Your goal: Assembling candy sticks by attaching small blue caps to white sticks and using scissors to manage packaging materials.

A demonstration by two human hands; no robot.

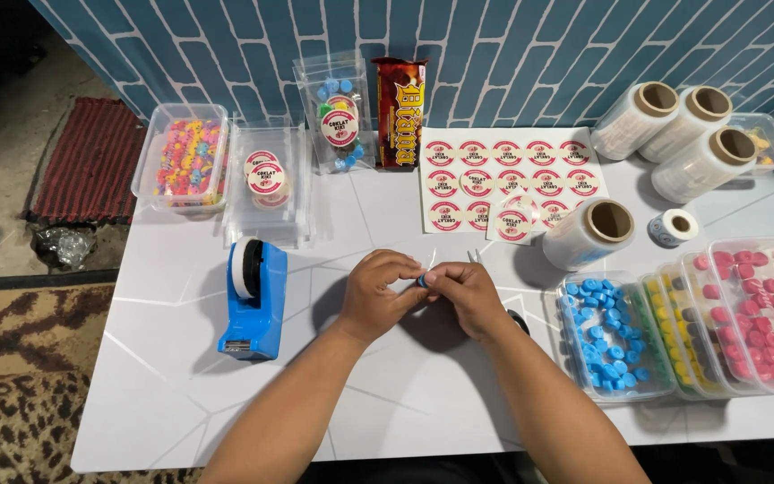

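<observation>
Two bare forearms reach up from the bottom edge over a white tabletop (181,403). Both hands meet near the middle: the left hand (376,294) and the right hand (469,294) have their fingertips pressed together, pinching a small blue piece (423,281) between them, just above the tabletop.

Left of the hands stands a blue tape dispenser (253,300). To the right, near the right hand, lies a clear tray of blue pieces (606,334), with a tray of yellow pieces (681,336) and a tray of red pieces (763,309) overlapping beside it.

Farther back lie a sheet of round red-and-white stickers (508,179), a roll of clear wrap (589,233) just beside it, and three more rolls (683,130) at the back right. A tub of bright multicoloured sweets (185,161) sits at the back left, against a blue brick-patterned wall (512,36).
</observation>
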